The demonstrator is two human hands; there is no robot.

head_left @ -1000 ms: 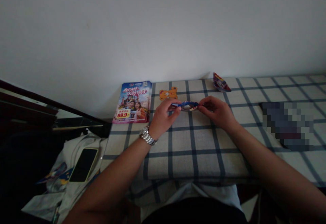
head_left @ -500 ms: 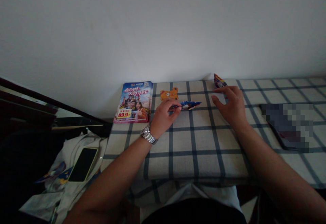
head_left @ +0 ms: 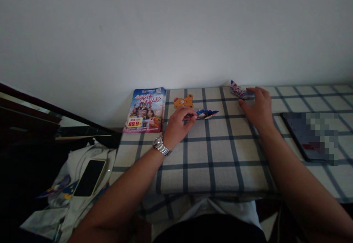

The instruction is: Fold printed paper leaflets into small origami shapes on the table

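My left hand (head_left: 180, 123), with a metal watch (head_left: 161, 146) on its wrist, pinches the left end of a folded piece of glossy blue printed paper (head_left: 206, 114) just over the checked cloth. Near the wall, a second folded printed paper (head_left: 237, 90) lies at the back of the table. My right hand (head_left: 257, 106) is beside its right end, thumb and fingers apart around that end; whether they touch it I cannot tell. An orange bear-shaped picture (head_left: 184, 102) shows just behind my left hand.
A stack of printed flyers (head_left: 145, 110) lies at the table's back left. To the right rests a dark tablet-like device (head_left: 303, 140), partly blurred. A phone (head_left: 89, 178) lies on a white bag (head_left: 71, 162) at lower left. The wall (head_left: 193, 33) borders the table's back edge.
My right hand has moved right along the back of the table. The second folded paper now shows a different side and looks more stretched out. My left hand is nearly still.
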